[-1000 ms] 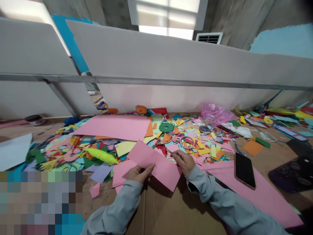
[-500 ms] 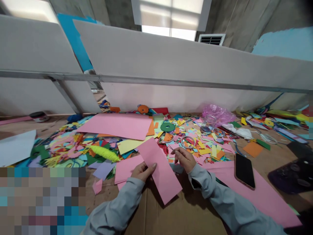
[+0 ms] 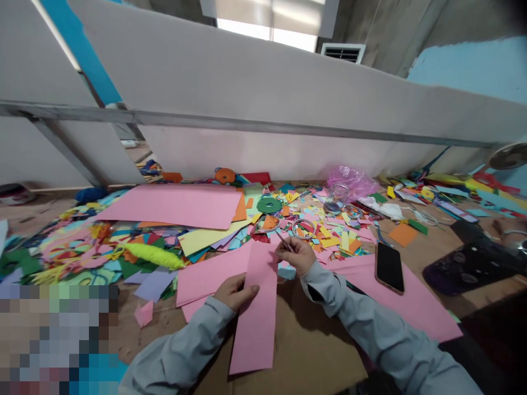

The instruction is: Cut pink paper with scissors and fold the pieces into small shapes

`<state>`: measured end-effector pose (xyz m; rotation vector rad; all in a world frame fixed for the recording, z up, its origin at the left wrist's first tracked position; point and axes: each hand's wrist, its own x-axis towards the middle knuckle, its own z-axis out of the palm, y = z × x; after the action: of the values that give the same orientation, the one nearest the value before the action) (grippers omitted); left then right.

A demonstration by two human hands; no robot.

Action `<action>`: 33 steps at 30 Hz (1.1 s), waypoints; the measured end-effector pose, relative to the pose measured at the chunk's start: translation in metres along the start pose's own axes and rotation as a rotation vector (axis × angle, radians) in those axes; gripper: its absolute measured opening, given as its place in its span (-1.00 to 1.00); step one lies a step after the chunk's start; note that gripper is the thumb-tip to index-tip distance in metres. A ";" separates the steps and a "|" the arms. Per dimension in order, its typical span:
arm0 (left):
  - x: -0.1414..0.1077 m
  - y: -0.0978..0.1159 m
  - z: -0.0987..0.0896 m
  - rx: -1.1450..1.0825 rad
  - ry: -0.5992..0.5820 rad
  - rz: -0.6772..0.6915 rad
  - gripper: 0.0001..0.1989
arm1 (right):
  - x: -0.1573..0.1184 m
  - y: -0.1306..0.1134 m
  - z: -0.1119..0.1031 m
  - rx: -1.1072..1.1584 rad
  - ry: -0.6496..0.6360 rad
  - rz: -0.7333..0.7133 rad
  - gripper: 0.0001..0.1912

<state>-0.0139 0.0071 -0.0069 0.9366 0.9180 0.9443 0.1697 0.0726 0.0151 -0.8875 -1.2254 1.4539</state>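
My left hand (image 3: 236, 292) grips a long pink paper strip (image 3: 258, 318) by its left edge, thumb on top. The strip stands nearly upright in view, over the brown cardboard. My right hand (image 3: 297, 256) is closed on a thin pointed tool (image 3: 285, 240), perhaps scissors, most of it hidden by the fingers. Those fingers are at the strip's upper right corner. More pink sheets (image 3: 214, 274) lie just left of the strip. Behind my right hand are a roll of tape (image 3: 303, 229) and many small paper scraps (image 3: 329, 233).
A large pink sheet (image 3: 177, 206) and neon yellow yarn (image 3: 152, 255) lie at the left. A black phone (image 3: 389, 267) rests on pink paper at the right. Beyond it are a dark bag-like item (image 3: 461, 269) and another person's hand (image 3: 510, 227). A white partition (image 3: 263, 82) stands behind.
The pink strip has turned from slanted to nearly upright. My right hand has come to its top corner. The view has shifted right, and another person's hand now shows at the right edge.
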 end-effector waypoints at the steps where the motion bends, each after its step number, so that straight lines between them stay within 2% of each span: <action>1: -0.001 0.002 0.001 0.011 -0.005 0.005 -0.63 | 0.002 0.000 -0.002 0.004 0.014 -0.016 -0.66; 5: -0.004 0.010 0.004 0.032 0.010 0.028 -0.66 | 0.006 -0.003 -0.009 -0.035 0.082 -0.065 -0.66; 8: -0.006 0.013 0.007 0.042 0.034 0.039 -0.65 | 0.005 -0.001 -0.011 -0.079 0.081 -0.005 -0.65; 11: -0.006 0.013 0.010 0.060 0.031 0.038 -0.63 | 0.002 0.002 -0.008 -0.055 0.045 0.090 -0.62; 13: -0.004 0.012 0.010 0.079 0.045 0.044 -0.62 | -0.002 0.003 -0.005 -0.036 0.023 0.103 -0.62; 18: 0.000 0.010 0.009 0.087 0.188 0.124 -0.58 | -0.010 0.006 0.001 -0.137 -0.092 0.088 -0.66; 23: 0.003 0.010 0.008 -0.030 0.282 0.114 -0.62 | -0.015 0.003 0.001 -0.156 -0.137 0.079 -0.64; 26: 0.005 0.009 0.008 -0.104 0.344 0.101 -0.61 | -0.019 -0.004 0.003 -0.158 -0.168 0.134 -0.56; 30: 0.005 0.011 0.007 0.014 0.347 0.097 -0.65 | -0.025 -0.006 0.009 -0.083 -0.167 0.208 -0.57; 33: 0.004 0.011 0.005 0.053 0.336 0.095 -0.65 | -0.028 -0.002 0.011 -0.060 -0.147 0.210 -0.60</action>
<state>-0.0104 0.0130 0.0041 0.8870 1.1939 1.1868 0.1660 0.0425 0.0181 -0.9878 -1.3207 1.6822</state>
